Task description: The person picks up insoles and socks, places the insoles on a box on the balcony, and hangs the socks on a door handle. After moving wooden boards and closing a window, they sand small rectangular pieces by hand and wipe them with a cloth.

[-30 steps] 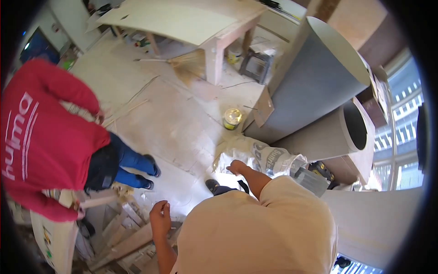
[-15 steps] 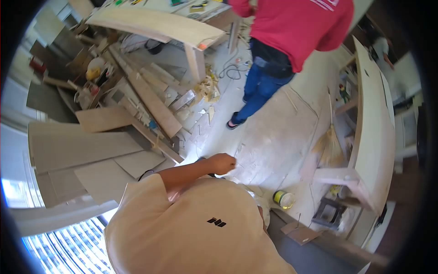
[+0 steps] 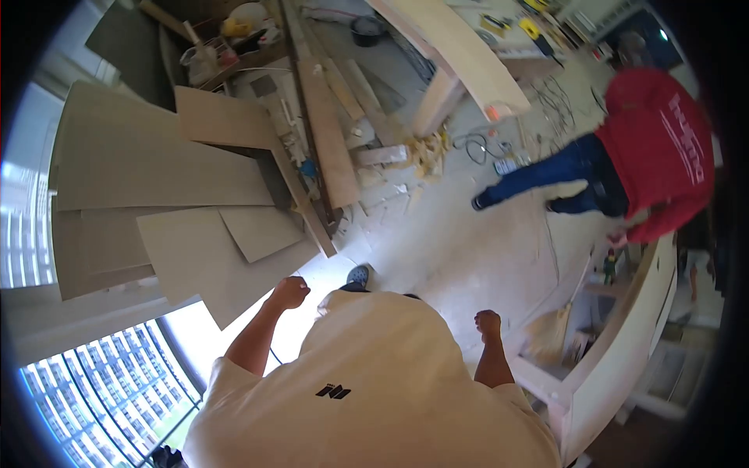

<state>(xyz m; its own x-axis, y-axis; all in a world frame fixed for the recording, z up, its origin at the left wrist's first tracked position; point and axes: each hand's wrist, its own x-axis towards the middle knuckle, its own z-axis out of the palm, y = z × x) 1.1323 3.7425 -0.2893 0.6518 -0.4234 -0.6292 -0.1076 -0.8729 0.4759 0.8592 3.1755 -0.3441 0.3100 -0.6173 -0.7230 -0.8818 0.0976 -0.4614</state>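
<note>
My left hand (image 3: 290,293) hangs in front of my body on the left, its fingers curled into a loose fist. Nothing shows in it. Nearest to it are several flat brown boards (image 3: 183,246), apart from the hand. On the other side my right hand (image 3: 488,324) hangs over the floor, also with curled fingers and nothing visible in them. Close by that hand stand a broom (image 3: 548,335) and a long pale wooden piece (image 3: 616,366); it touches neither. My shoe (image 3: 358,275) shows below on the floor.
A co-worker in a red top (image 3: 659,148) walks at the right. Wood scraps and planks (image 3: 328,132) are heaped at the back left. A pale wooden bench (image 3: 460,58) stands at the back, with loose cables (image 3: 558,109) on the floor beside it.
My view has turned and moved forward. My left hand has swung from the middle to the left, and my right hand has come into sight. The co-worker appears farther right.
</note>
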